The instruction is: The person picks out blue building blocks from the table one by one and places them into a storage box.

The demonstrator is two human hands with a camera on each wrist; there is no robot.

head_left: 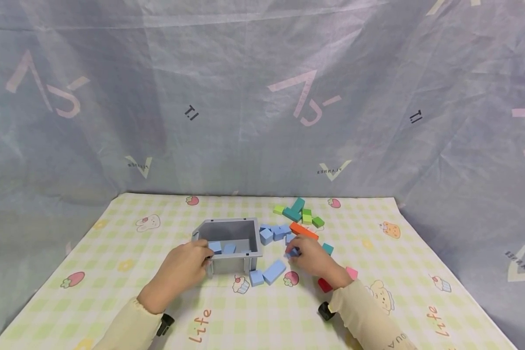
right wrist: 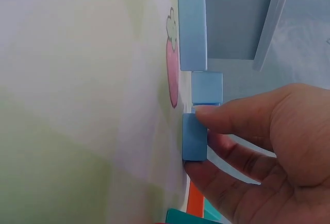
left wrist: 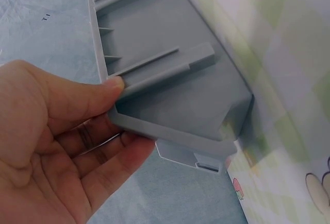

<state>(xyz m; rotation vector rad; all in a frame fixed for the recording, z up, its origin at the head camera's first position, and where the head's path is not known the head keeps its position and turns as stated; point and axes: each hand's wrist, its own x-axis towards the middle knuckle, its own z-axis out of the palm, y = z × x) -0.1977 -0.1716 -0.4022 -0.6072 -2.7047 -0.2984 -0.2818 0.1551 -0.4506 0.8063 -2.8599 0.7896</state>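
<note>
My left hand grips the near left corner of a grey plastic bin, thumb on the outer wall and fingers under the rim in the left wrist view. Light blue blocks lie inside the bin. To the right of it, my right hand pinches a light blue block between thumb and fingers, close over the table. Just beyond that hand sit several more light blue blocks along the bin's right side. A long light blue block and a shorter one lie in front of the bin.
An orange bar lies beyond my right hand. Teal blocks and green blocks are grouped farther back. Red and pink blocks lie partly behind my right wrist. A grey cloth hangs behind the checked tablecloth.
</note>
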